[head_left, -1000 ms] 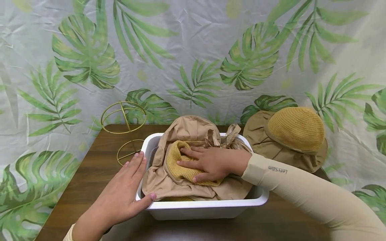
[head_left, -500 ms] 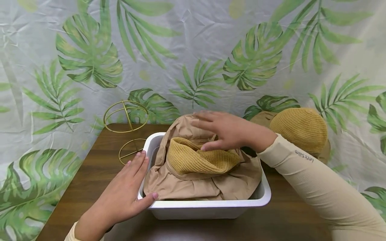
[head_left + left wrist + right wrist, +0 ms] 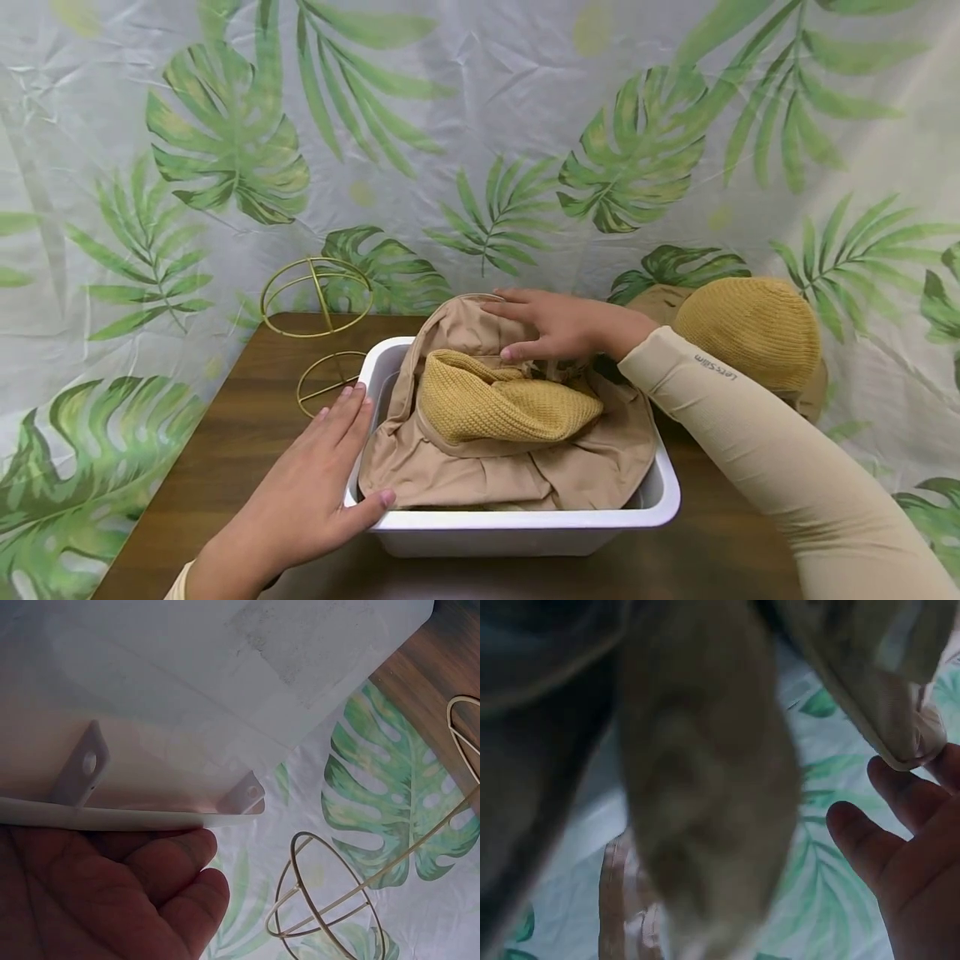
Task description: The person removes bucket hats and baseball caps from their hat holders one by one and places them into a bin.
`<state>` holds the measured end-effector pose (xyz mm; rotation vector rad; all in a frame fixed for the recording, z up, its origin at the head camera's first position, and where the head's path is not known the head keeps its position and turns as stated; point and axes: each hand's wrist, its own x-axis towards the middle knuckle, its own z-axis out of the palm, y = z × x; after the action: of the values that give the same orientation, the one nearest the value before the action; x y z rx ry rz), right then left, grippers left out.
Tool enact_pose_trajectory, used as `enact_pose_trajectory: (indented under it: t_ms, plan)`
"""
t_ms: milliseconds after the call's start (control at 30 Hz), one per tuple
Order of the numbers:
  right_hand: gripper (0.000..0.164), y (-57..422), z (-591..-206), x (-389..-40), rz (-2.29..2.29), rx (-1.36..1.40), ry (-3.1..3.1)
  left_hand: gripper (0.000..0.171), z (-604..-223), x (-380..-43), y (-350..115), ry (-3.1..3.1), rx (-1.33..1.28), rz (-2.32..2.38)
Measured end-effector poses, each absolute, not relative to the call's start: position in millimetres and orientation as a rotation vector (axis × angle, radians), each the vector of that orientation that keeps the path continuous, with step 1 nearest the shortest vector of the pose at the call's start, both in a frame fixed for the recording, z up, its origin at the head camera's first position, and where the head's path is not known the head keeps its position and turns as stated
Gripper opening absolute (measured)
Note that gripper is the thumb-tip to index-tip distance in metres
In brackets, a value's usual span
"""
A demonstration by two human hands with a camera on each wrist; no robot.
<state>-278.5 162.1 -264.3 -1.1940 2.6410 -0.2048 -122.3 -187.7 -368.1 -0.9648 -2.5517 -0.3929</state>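
Observation:
A white plastic tub (image 3: 525, 521) holds a sun hat with a mustard knit crown (image 3: 502, 412) and a wide beige cloth brim (image 3: 472, 483). The crown is sunken and creased. My left hand (image 3: 303, 487) rests along the tub's left rim, fingers straight and thumb over the front corner; the left wrist view shows the rim's underside (image 3: 150, 817) beside its fingers. My right hand (image 3: 566, 325) lies over the raised back of the brim with fingers extended. In the right wrist view its fingertips are right at a cloth edge (image 3: 885, 742), and a blurred fabric strip (image 3: 705, 772) hangs close to the camera.
A similar hat with a rounded mustard crown (image 3: 750, 333) sits behind the tub on the right, partly hidden by the sleeve. To the left stands a gold wire stand (image 3: 321, 300). A leaf-print cloth (image 3: 495, 108) hangs behind the wooden table (image 3: 217, 467).
My right hand has lifted off the crown, where it was pressing, and moved back to the brim's rear edge. The crown opened out somewhat. My left hand has stayed on the rim.

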Motion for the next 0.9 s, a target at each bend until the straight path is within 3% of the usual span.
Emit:
enact_pose_trajectory:
  t_ms: [233, 600, 900]
  plan:
    - [0.083, 164, -257, -256, -0.232, -1.295, 2.596, 0.088, -367, -122, -187, -2.546, -0.966, -0.391]
    - [0.095, 167, -272, -204, -0.059, -1.679, 2.563, 0.088, -368, -123, -186, -2.532, -0.976, -0.395]
    - [0.088, 150, -292, -198, 0.121, -1.658, 2.54, 0.088, -368, -123, -186, -2.536, -0.975, -0.386]
